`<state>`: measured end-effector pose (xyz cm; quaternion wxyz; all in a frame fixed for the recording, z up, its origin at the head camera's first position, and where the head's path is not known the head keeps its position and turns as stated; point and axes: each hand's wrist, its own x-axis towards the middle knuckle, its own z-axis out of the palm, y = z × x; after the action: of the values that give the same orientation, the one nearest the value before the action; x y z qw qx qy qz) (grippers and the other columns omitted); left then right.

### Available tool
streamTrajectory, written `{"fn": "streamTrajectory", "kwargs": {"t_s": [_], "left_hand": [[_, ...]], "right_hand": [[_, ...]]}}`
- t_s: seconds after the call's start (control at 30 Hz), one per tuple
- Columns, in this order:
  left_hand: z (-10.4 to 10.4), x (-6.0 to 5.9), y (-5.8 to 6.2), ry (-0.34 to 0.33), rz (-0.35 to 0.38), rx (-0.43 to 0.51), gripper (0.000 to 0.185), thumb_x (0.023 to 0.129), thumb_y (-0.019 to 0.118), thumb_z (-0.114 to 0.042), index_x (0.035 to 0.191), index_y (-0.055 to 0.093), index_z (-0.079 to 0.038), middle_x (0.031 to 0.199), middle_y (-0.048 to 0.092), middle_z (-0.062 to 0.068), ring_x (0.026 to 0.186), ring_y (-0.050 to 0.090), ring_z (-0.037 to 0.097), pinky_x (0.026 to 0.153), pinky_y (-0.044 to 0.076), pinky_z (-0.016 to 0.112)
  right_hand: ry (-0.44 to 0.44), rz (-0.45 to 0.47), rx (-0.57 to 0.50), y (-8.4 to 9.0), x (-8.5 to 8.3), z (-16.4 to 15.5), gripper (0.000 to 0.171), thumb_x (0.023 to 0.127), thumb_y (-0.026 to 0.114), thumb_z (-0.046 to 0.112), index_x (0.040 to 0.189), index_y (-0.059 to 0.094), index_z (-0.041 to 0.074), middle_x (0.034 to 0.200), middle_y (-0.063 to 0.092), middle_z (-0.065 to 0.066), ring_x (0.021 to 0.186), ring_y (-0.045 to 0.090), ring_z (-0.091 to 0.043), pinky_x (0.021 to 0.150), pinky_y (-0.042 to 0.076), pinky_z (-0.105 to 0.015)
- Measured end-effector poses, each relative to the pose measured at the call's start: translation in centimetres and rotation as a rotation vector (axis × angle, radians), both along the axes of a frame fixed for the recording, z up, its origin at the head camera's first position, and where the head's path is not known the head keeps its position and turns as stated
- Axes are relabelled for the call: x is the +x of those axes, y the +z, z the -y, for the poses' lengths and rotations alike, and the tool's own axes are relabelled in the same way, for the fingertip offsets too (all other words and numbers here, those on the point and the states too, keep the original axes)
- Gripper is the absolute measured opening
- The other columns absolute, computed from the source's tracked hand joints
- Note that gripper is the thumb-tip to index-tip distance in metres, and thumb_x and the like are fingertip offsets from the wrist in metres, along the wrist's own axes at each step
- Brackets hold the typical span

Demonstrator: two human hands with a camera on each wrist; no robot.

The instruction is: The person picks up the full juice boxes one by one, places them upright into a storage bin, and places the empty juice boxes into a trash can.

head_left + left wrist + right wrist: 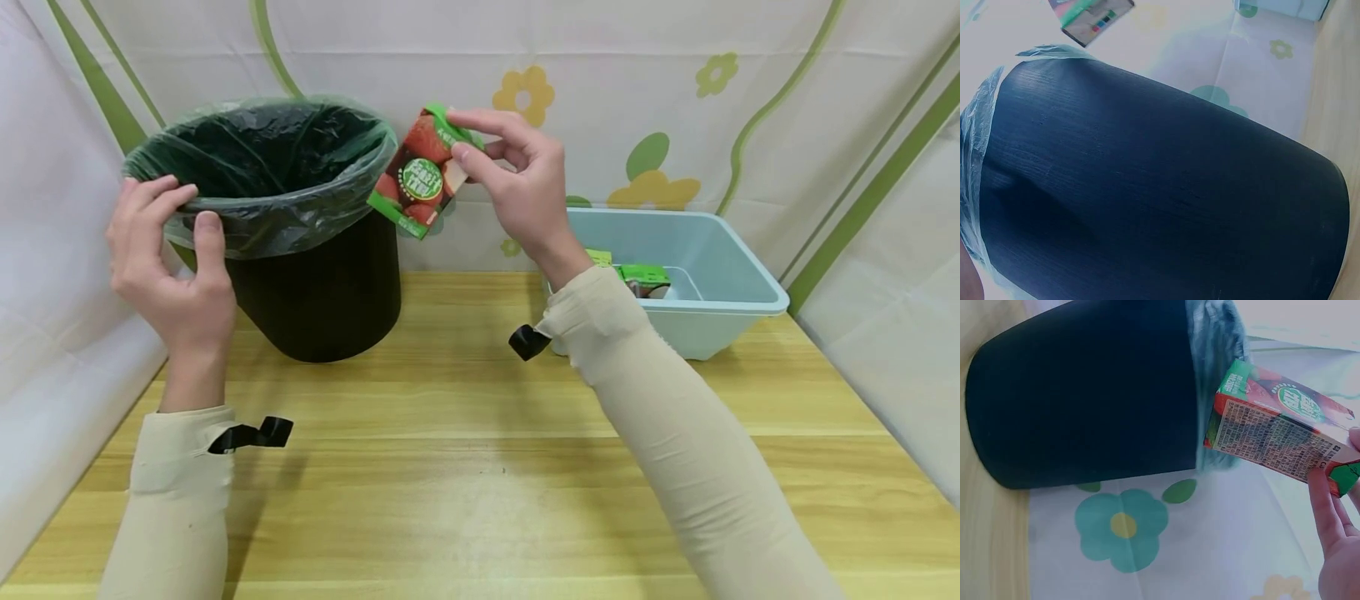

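Note:
A black bin point(315, 283) lined with a clear plastic bag point(277, 167) stands at the back left of the wooden table point(465, 450). My left hand point(168, 250) grips the bin's near rim, thumb outside and fingers curled over the liner. My right hand point(510, 179) pinches the top of a small red and green drink carton point(420, 175) and holds it tilted in the air beside the bin's right rim. In the right wrist view the carton point(1272, 431) hangs next to the bin wall point(1085, 394). The left wrist view is filled by the bin's side point(1160, 187).
A light blue plastic tub point(675, 275) sits at the back right of the table, with at least one more green-topped carton point(645, 279) inside. A flower-print cloth point(660, 100) hangs behind and along both sides. Bare wood lies in front of the bin and the tub.

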<state>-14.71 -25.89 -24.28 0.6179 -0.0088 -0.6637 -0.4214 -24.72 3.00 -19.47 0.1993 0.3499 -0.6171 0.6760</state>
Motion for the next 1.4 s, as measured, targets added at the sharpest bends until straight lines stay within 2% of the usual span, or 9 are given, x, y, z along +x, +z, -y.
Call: {"fn": "streamTrajectory", "kwargs": {"t_s": [0.23, 0.5, 0.83, 0.9, 0.97, 1.1, 1.23, 1.4], "left_hand": [[0.0, 0.0, 0.0, 0.004, 0.003, -0.002, 0.041, 0.089, 0.064, -0.032, 0.112, 0.081, -0.003, 0.126, 0.077, -0.001, 0.141, 0.058, 0.019, 0.127, 0.033, 0.03], [0.0, 0.1, 0.0, 0.003, 0.004, 0.001, 0.041, 0.089, 0.063, -0.032, 0.112, 0.081, -0.003, 0.127, 0.077, 0.001, 0.142, 0.057, 0.018, 0.127, 0.032, 0.03], [-0.4, 0.2, 0.2, 0.005, 0.003, 0.004, 0.04, 0.089, 0.064, -0.032, 0.111, 0.081, -0.003, 0.126, 0.077, 0.0, 0.141, 0.058, 0.019, 0.127, 0.033, 0.029], [-1.3, 0.6, 0.7, 0.022, 0.01, -0.002, 0.04, 0.089, 0.064, -0.032, 0.111, 0.081, -0.003, 0.125, 0.077, -0.001, 0.14, 0.059, 0.019, 0.127, 0.033, 0.03], [-1.3, 0.5, 0.7, 0.02, 0.006, -0.001, 0.04, 0.089, 0.064, -0.032, 0.111, 0.082, -0.003, 0.125, 0.077, -0.002, 0.14, 0.059, 0.019, 0.127, 0.033, 0.03], [-1.4, 0.5, 0.7, 0.02, 0.004, -0.001, 0.04, 0.089, 0.064, -0.032, 0.11, 0.082, -0.003, 0.125, 0.077, -0.001, 0.139, 0.059, 0.019, 0.127, 0.033, 0.03], [-1.3, 0.5, 0.8, 0.02, 0.006, 0.001, 0.039, 0.089, 0.065, -0.032, 0.11, 0.082, -0.005, 0.125, 0.077, 0.0, 0.14, 0.059, 0.019, 0.127, 0.033, 0.03], [-1.3, 0.7, 0.8, 0.023, 0.01, 0.011, 0.038, 0.088, 0.064, -0.032, 0.11, 0.083, -0.007, 0.124, 0.077, -0.001, 0.139, 0.059, 0.019, 0.127, 0.034, 0.029]], "right_hand": [[0.047, 0.153, -0.109, 2.2, 0.7, 0.4, 0.031, 0.096, 0.07, -0.002, 0.127, 0.074, -0.002, 0.127, 0.071, -0.009, 0.084, 0.073, -0.022, 0.083, 0.066, -0.036], [0.056, 0.175, -0.183, 3.9, 1.7, 2.4, 0.033, 0.099, 0.066, -0.002, 0.132, 0.07, -0.005, 0.121, 0.068, -0.006, 0.091, 0.072, -0.024, 0.086, 0.065, -0.036], [0.077, 0.269, -0.233, 4.4, 2.1, 5.1, 0.036, 0.098, 0.066, -0.007, 0.134, 0.069, -0.002, 0.12, 0.063, -0.008, 0.095, 0.074, -0.026, 0.091, 0.065, -0.033], [0.084, 0.291, -0.213, 4.5, 2.0, 4.9, 0.036, 0.098, 0.067, -0.007, 0.134, 0.07, -0.001, 0.121, 0.064, -0.008, 0.096, 0.074, -0.025, 0.091, 0.065, -0.033], [0.073, 0.287, -0.186, 4.3, 2.0, 5.5, 0.036, 0.097, 0.068, -0.007, 0.133, 0.071, 0.0, 0.121, 0.065, -0.008, 0.096, 0.074, -0.025, 0.09, 0.065, -0.033], [0.037, 0.24, -0.105, 3.9, 1.9, 6.6, 0.036, 0.097, 0.07, -0.005, 0.132, 0.072, 0.001, 0.124, 0.07, -0.009, 0.096, 0.075, -0.022, 0.087, 0.064, -0.029], [-0.018, 0.173, 0.047, 3.6, 1.8, 7.5, 0.034, 0.098, 0.071, 0.001, 0.132, 0.073, 0.006, 0.129, 0.068, -0.008, 0.101, 0.073, -0.016, 0.089, 0.06, -0.02], [-0.096, 0.137, 0.268, 3.4, 1.9, 8.5, 0.034, 0.101, 0.073, 0.012, 0.134, 0.073, 0.017, 0.13, 0.062, -0.003, 0.11, 0.069, -0.009, 0.088, 0.056, -0.014]]}}
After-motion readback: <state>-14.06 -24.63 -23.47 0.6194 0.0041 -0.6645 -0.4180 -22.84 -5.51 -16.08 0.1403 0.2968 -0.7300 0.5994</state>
